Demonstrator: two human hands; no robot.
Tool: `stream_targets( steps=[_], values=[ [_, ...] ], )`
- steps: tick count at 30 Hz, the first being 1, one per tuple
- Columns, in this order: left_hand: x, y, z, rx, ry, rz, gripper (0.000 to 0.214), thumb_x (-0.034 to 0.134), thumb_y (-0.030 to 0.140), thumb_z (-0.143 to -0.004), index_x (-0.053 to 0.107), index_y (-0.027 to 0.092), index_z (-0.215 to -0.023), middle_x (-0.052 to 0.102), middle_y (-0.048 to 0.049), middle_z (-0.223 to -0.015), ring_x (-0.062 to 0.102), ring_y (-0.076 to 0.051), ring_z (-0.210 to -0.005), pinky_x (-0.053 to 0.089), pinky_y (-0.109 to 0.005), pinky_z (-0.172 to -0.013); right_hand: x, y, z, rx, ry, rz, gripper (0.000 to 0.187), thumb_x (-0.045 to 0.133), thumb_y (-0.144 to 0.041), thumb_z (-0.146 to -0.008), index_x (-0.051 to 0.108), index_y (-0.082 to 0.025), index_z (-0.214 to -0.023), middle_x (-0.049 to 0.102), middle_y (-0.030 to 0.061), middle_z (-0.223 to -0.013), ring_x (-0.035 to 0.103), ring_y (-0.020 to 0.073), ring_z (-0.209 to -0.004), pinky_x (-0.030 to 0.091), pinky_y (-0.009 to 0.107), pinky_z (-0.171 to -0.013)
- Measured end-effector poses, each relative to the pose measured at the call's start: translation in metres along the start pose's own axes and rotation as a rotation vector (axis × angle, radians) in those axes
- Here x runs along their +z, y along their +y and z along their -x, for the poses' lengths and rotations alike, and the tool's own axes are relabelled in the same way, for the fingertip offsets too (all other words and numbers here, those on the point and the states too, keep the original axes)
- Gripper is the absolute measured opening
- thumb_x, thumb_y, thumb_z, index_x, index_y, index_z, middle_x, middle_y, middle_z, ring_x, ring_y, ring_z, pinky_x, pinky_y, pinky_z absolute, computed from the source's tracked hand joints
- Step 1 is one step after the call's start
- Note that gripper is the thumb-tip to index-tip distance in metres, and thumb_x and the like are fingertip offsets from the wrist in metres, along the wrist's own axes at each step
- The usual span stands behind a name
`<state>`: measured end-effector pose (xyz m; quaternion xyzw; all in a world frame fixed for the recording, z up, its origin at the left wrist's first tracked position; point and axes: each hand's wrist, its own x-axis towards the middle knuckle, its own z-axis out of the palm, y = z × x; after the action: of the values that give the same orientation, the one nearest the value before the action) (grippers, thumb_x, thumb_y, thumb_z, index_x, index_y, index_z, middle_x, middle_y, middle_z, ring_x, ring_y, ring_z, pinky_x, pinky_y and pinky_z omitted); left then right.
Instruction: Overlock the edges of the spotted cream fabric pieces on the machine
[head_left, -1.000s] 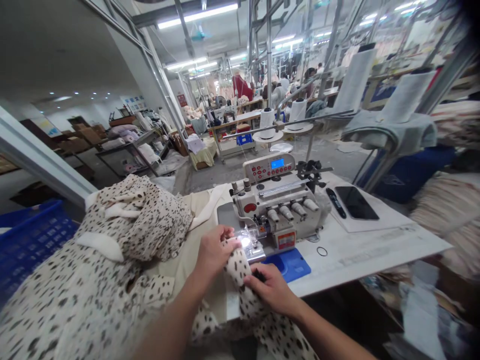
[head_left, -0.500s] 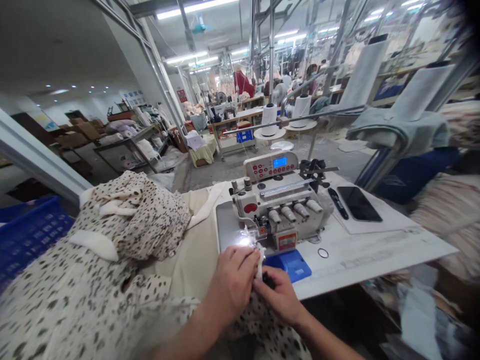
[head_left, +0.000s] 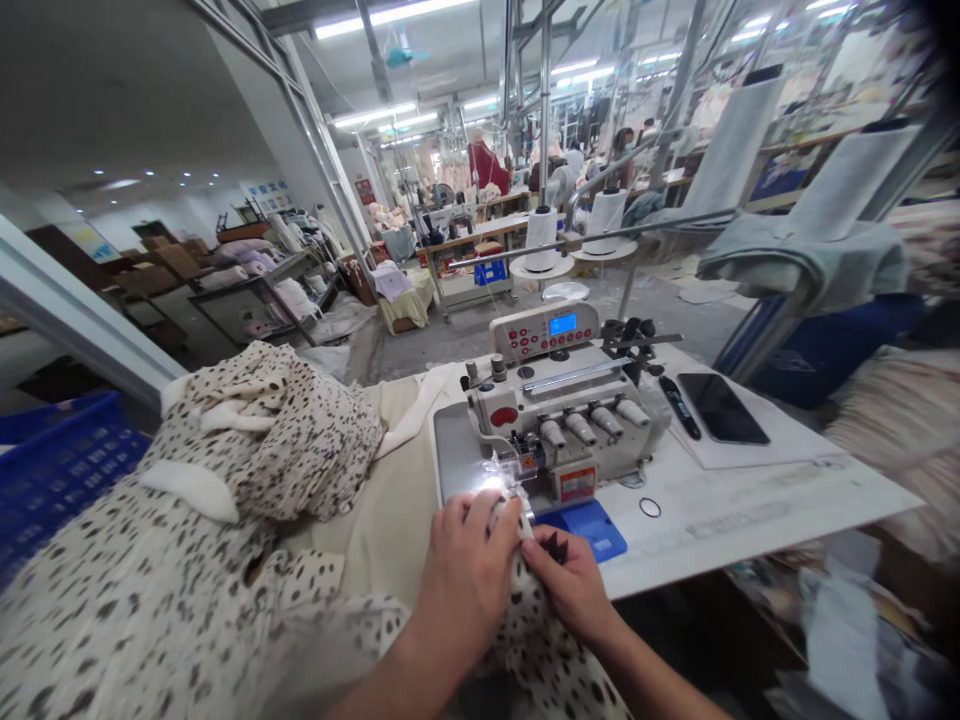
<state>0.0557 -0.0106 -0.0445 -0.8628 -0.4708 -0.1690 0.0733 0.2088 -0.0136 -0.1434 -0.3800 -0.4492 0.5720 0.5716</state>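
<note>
My left hand is at the needle end of a white overlock sewing machine, its fingers closed on the edge of a cream fabric with black spots. Close by on the right, my right hand pinches the same fabric edge between thumb and fingers. A small dark pointed thing shows at the right fingers; its kind is unclear. The machine's lamp lights the fabric edge by the presser foot, and my left fingers partly hide that spot. From the hands the spotted fabric hangs down toward my lap.
A heap of spotted fabric covers the left side, beside a blue basket. On the white table lie a phone, a black pen-like object and a dark ring. Thread cones stand behind the machine.
My left fingers have shifted and spread slightly, showing spotted fabric between them. The right hand has turned a little, showing more of the dark pointed thing. The view has moved slightly.
</note>
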Motion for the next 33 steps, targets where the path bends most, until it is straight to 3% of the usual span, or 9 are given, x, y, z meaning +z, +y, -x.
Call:
stream_targets(
  steps=[14,20,26,33],
  values=[
    [0.0039,0.0019,0.0036,0.021,0.028,-0.016,0.045,0.053,0.015,-0.093,0.055,0.025,-0.136,0.052,-0.0128,-0.141,0.049,-0.03,-0.112,0.045,-0.047,-0.09,0.0021,0.001,0.0001,0.022,0.098,-0.074,0.037,0.074,-0.052,-0.083,0.072,-0.016,-0.077,0.068,0.0028,-0.07,0.055,0.0158,-0.064,0.046,0.029,-0.064],
    [0.0056,0.002,0.0079,0.073,0.118,0.022,0.038,0.054,0.015,-0.093,0.06,0.021,-0.131,0.055,-0.0144,-0.138,0.049,-0.031,-0.119,0.043,-0.047,-0.096,0.0025,0.001,-0.0007,0.02,0.111,-0.072,0.037,0.074,-0.054,-0.082,0.073,-0.017,-0.079,0.07,0.0031,-0.073,0.059,0.0175,-0.066,0.049,0.03,-0.068],
    [0.0042,0.0052,0.0092,0.15,0.157,0.054,0.032,0.055,0.015,-0.093,0.063,0.017,-0.124,0.063,-0.0124,-0.123,0.053,-0.028,-0.111,0.041,-0.046,-0.096,0.0027,-0.0018,-0.0007,-0.002,0.048,-0.106,0.032,0.072,-0.048,-0.087,0.074,-0.016,-0.081,0.07,0.0025,-0.073,0.059,0.0165,-0.067,0.049,0.029,-0.07],
    [0.0001,0.0058,0.0087,0.169,0.144,0.088,0.03,0.056,0.015,-0.093,0.064,0.015,-0.122,0.065,-0.012,-0.121,0.053,-0.027,-0.11,0.04,-0.045,-0.097,0.0016,-0.0065,-0.0013,0.001,0.033,-0.083,0.031,0.071,-0.047,-0.087,0.075,-0.017,-0.084,0.071,0.0028,-0.076,0.061,0.0173,-0.071,0.05,0.029,-0.072]
  ],
)
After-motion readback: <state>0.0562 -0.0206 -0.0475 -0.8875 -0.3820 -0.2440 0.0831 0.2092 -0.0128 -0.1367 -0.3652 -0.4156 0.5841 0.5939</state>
